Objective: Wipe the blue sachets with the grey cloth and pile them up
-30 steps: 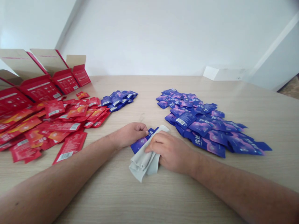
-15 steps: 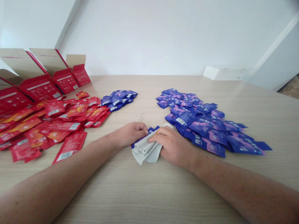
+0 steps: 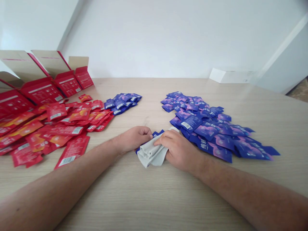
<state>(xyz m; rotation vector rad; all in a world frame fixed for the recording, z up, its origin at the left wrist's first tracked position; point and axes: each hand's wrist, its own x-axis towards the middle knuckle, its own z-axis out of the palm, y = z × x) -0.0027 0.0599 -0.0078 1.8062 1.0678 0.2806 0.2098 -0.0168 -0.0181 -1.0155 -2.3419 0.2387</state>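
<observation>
My left hand [image 3: 133, 138] is closed, pinching the edge of a blue sachet [image 3: 157, 133] that lies flat on the wooden table [image 3: 154, 192]. My right hand [image 3: 176, 149] is closed on a folded grey cloth [image 3: 150, 154] and presses it onto that sachet, covering most of it. Only the sachet's far corner shows between the two hands. A large heap of blue sachets [image 3: 211, 128] lies just right of my right hand.
A smaller pile of blue sachets [image 3: 122, 102] sits at the centre left. Red sachets [image 3: 53, 128] spread over the left side, with open red cartons [image 3: 43, 86] behind them. A white box [image 3: 229, 75] rests at the far right by the wall.
My right hand has slid the grey cloth away from me and up over the sachet, hiding more of it. My left hand has stayed in place.
</observation>
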